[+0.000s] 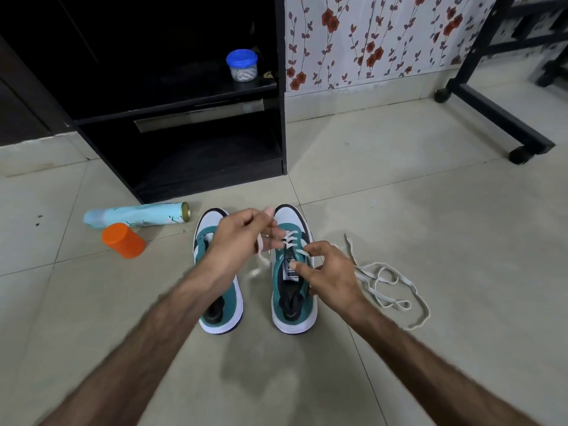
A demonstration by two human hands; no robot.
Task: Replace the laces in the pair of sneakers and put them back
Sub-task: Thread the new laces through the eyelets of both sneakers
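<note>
On floor tiles, two sneakers [256, 272], one loose lace [385, 287], two hands [276, 253] both pinching lace.

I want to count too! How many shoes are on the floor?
2. The left sneaker stands partly under the left hand. The right sneaker stands beside it, with the right hand on it. None seem hidden.

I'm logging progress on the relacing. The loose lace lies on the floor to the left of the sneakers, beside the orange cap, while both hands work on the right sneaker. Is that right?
Not quite. In the head view the loose lace lies on the floor to the right of the sneakers, away from the orange cap. The rest holds: the left hand and right hand work on the right sneaker.
</note>
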